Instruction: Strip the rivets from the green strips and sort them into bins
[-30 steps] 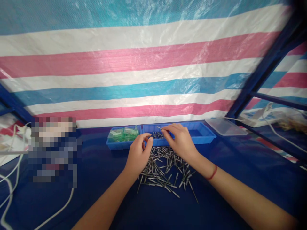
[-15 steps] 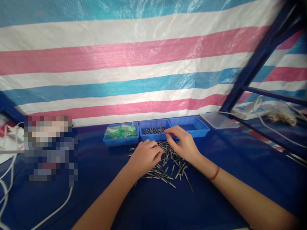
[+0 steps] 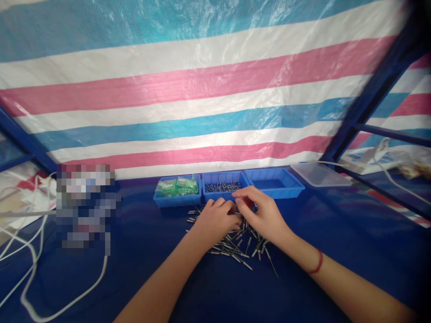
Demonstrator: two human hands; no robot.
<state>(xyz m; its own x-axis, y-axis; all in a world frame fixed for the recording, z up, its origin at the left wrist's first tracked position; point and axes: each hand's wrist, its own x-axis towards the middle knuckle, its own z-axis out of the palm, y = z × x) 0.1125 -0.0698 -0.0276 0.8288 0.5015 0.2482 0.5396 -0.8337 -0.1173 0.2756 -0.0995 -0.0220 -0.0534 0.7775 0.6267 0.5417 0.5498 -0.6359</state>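
A loose pile of metal pop rivets (image 3: 232, 251) lies on the dark blue table, partly hidden under both hands. My left hand (image 3: 218, 220) is over the pile, its fingers curled in toward the thumb; what sits between them is hidden. Beside it, close to its fingertips, my right hand (image 3: 262, 211) bends its index finger and thumb toward each other at the front wall of the middle blue bin (image 3: 225, 176). Whatever its fingertips hold is too small to make out. More pop rivets (image 3: 222, 186) lie inside that bin.
A left blue bin (image 3: 178, 201) contains green-marked plastic bags (image 3: 183, 185). On the right, another blue bin (image 3: 279, 193) adjoins the middle one, with a clear plastic lid (image 3: 321, 175) beyond it. White cables (image 3: 101, 280) run across the left side. A striped tarp (image 3: 202, 94) hangs behind.
My left hand has moved closer to my right hand, its fingers curling further in. The right hand has drawn back slightly from inside the middle bin. The whole view has shifted a little.
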